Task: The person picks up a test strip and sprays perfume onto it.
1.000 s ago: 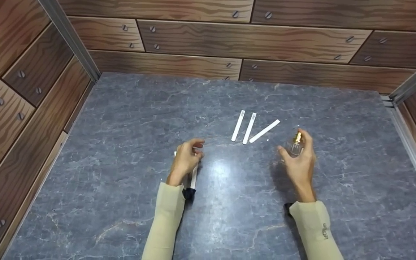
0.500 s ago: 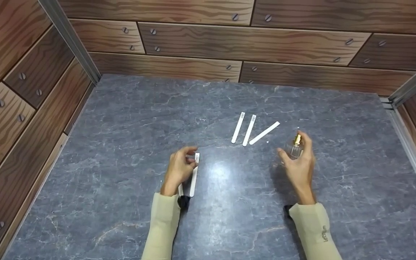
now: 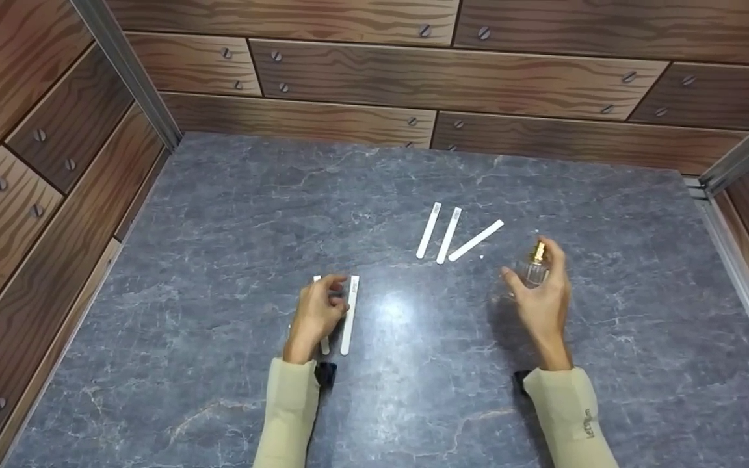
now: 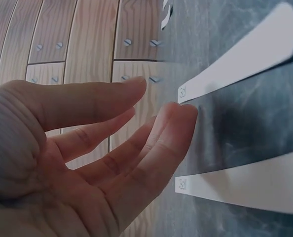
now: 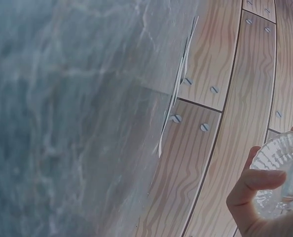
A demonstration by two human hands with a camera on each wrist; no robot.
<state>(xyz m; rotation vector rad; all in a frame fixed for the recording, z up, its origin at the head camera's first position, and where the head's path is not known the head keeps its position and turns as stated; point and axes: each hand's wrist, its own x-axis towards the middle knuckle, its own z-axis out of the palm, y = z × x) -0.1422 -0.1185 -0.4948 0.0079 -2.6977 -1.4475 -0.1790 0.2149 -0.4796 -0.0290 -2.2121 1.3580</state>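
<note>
White strips (image 3: 350,318), five in view, lie in two groups on a grey, marble-patterned tabletop (image 3: 218,195). The near pair, at left of centre, stands roughly parallel with a gap between; its left strip (image 3: 325,346) is partly covered by the left hand (image 3: 316,313). The far trio (image 3: 449,235), right of centre, comprises two parallel strips and one slanted to the right. The left hand hovers over the near pair, its fingers loosely bent, the thumb apart from them and nothing in its grasp; whether a fingertip brushes either strip cannot be told. At right, the right hand (image 3: 545,300) grips a clear, fluted glass bottle (image 3: 533,273), the thumb to its left side and a finger at the gold top (image 3: 538,252). As far as can be judged, the work is partway along: two strips lie arranged side by side, while the far trio, untouched by either hand, and the bottle, not yet set down, appear to remain. Whether any strip bears liquid is not discernible.
</note>
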